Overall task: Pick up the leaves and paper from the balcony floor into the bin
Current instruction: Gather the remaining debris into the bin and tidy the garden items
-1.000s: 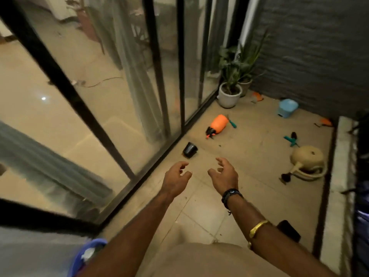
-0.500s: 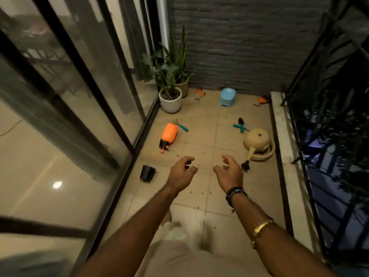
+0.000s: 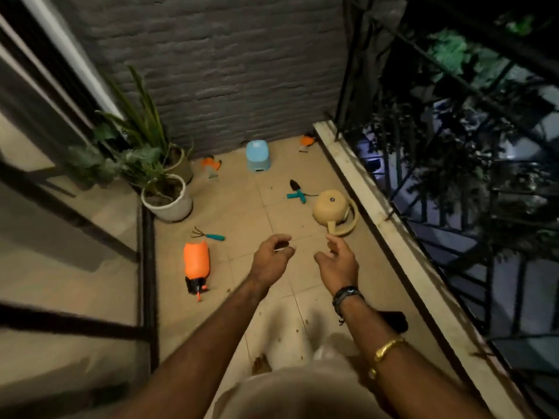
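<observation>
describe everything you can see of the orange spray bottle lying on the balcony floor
The orange plastic spray bottle lies on its side on the beige tiled floor. Its rounded body points away from the camera, and its black pump head, with a small orange-red nozzle tip, points toward the camera. The body looks smooth and opaque, so its fill level cannot be seen. It sits beside the black door track, just short of a teal-handled hand rake and apart from it. Only the floor touches it.

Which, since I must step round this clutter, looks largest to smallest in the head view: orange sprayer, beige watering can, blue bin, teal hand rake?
Largest: beige watering can and orange sprayer, too alike to rank.
Then blue bin, farthest away, so its true size is unsure.
Smallest: teal hand rake.
</observation>
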Action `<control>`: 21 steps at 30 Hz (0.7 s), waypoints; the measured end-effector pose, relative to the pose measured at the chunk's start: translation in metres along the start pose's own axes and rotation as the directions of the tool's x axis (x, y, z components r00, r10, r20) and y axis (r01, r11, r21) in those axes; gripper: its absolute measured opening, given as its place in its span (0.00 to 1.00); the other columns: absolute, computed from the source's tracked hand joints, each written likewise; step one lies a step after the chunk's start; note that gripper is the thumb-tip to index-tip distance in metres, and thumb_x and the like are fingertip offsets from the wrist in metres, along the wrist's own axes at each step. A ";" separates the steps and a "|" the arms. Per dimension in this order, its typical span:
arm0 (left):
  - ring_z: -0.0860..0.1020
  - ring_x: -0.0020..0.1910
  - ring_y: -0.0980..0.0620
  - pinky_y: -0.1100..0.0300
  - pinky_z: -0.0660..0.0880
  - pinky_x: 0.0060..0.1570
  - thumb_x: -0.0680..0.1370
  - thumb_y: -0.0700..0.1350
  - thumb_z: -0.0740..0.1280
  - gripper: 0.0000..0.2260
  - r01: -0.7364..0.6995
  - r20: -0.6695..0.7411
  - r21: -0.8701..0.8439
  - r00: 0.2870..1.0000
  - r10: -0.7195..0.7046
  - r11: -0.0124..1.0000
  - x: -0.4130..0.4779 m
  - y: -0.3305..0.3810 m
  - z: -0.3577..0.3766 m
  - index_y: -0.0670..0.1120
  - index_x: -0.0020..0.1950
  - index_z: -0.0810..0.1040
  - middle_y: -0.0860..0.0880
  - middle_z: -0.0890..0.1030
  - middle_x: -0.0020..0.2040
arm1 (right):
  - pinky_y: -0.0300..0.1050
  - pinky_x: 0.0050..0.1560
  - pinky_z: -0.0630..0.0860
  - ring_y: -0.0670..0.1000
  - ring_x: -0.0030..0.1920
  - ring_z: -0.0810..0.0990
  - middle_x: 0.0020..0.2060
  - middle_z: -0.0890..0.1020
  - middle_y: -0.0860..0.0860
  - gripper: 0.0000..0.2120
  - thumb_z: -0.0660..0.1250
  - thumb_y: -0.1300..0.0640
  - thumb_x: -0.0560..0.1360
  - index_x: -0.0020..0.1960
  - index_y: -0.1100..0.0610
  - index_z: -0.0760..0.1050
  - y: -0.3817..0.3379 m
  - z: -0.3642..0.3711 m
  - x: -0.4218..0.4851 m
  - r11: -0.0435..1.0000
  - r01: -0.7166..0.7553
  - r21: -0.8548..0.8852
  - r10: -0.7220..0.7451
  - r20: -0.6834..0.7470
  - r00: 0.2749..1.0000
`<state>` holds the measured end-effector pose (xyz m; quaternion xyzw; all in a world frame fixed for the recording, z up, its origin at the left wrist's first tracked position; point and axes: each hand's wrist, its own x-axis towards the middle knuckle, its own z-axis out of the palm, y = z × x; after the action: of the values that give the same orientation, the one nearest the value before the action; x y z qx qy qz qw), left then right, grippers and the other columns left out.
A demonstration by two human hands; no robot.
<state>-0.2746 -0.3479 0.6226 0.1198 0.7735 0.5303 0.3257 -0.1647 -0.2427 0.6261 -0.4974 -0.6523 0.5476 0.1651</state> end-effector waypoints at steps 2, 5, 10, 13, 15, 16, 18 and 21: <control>0.77 0.49 0.56 0.58 0.75 0.52 0.79 0.43 0.68 0.11 0.002 0.065 0.009 0.998 -0.002 1.000 0.030 0.010 0.003 0.49 0.61 0.80 0.54 0.80 0.50 | 0.40 0.51 0.71 0.49 0.55 0.80 0.60 0.80 0.51 0.24 0.72 0.60 0.73 0.68 0.49 0.75 -0.007 0.004 0.021 1.000 -0.016 0.010 0.016 -0.053 0.998; 0.77 0.49 0.55 0.57 0.75 0.52 0.78 0.44 0.69 0.10 0.008 0.157 0.069 0.987 -0.019 0.998 0.081 0.022 0.019 0.50 0.60 0.80 0.54 0.80 0.49 | 0.41 0.52 0.74 0.49 0.54 0.80 0.59 0.80 0.49 0.23 0.72 0.61 0.73 0.67 0.51 0.76 -0.012 0.004 0.066 0.996 -0.067 0.055 0.074 -0.145 0.987; 0.78 0.48 0.55 0.54 0.76 0.54 0.79 0.45 0.68 0.09 -0.013 0.272 0.150 0.962 -0.029 0.989 0.177 0.049 0.065 0.51 0.59 0.81 0.54 0.80 0.48 | 0.47 0.57 0.78 0.49 0.52 0.78 0.56 0.79 0.49 0.23 0.72 0.63 0.73 0.67 0.53 0.76 -0.018 -0.005 0.160 0.982 -0.128 0.141 0.161 -0.256 0.953; 0.78 0.49 0.54 0.54 0.76 0.53 0.78 0.45 0.68 0.09 0.024 0.300 0.182 0.951 -0.079 0.983 0.234 0.070 0.102 0.52 0.57 0.81 0.55 0.80 0.47 | 0.39 0.54 0.72 0.50 0.55 0.78 0.59 0.80 0.51 0.23 0.71 0.64 0.75 0.69 0.57 0.75 -0.023 -0.017 0.221 0.972 -0.161 0.171 0.205 -0.288 0.935; 0.79 0.51 0.53 0.53 0.77 0.55 0.78 0.46 0.68 0.08 0.058 0.313 0.205 0.942 -0.121 0.977 0.266 0.084 0.125 0.53 0.56 0.81 0.54 0.82 0.49 | 0.39 0.54 0.71 0.54 0.60 0.78 0.62 0.80 0.55 0.23 0.70 0.63 0.74 0.69 0.58 0.75 -0.022 -0.025 0.261 0.969 -0.188 0.160 0.230 -0.311 0.922; 0.79 0.51 0.52 0.52 0.77 0.56 0.78 0.47 0.68 0.08 0.081 0.328 0.226 0.932 -0.154 0.971 0.282 0.088 0.135 0.53 0.56 0.81 0.53 0.83 0.50 | 0.40 0.55 0.70 0.56 0.62 0.78 0.62 0.80 0.55 0.23 0.70 0.61 0.74 0.69 0.59 0.75 -0.023 -0.029 0.279 0.967 -0.207 0.146 0.244 -0.311 0.918; 0.79 0.51 0.51 0.51 0.78 0.56 0.76 0.48 0.69 0.09 0.113 0.363 0.245 0.910 -0.199 0.963 0.311 0.099 0.152 0.52 0.56 0.81 0.50 0.83 0.51 | 0.41 0.58 0.69 0.57 0.64 0.77 0.63 0.80 0.56 0.22 0.69 0.60 0.75 0.69 0.59 0.75 -0.023 -0.034 0.308 0.957 -0.258 0.134 0.287 -0.293 0.912; 0.79 0.50 0.50 0.51 0.77 0.56 0.78 0.41 0.65 0.08 0.213 0.383 0.200 0.882 -0.276 0.956 0.358 0.110 0.173 0.48 0.54 0.81 0.46 0.82 0.56 | 0.40 0.58 0.68 0.52 0.63 0.76 0.61 0.80 0.51 0.19 0.68 0.58 0.78 0.68 0.59 0.74 -0.027 -0.036 0.345 0.932 -0.334 0.141 0.362 -0.281 0.889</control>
<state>-0.4546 0.0158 0.5477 0.1532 0.7358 0.3878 0.5337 -0.3047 0.0658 0.5486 -0.6761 -0.4947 0.5141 0.1839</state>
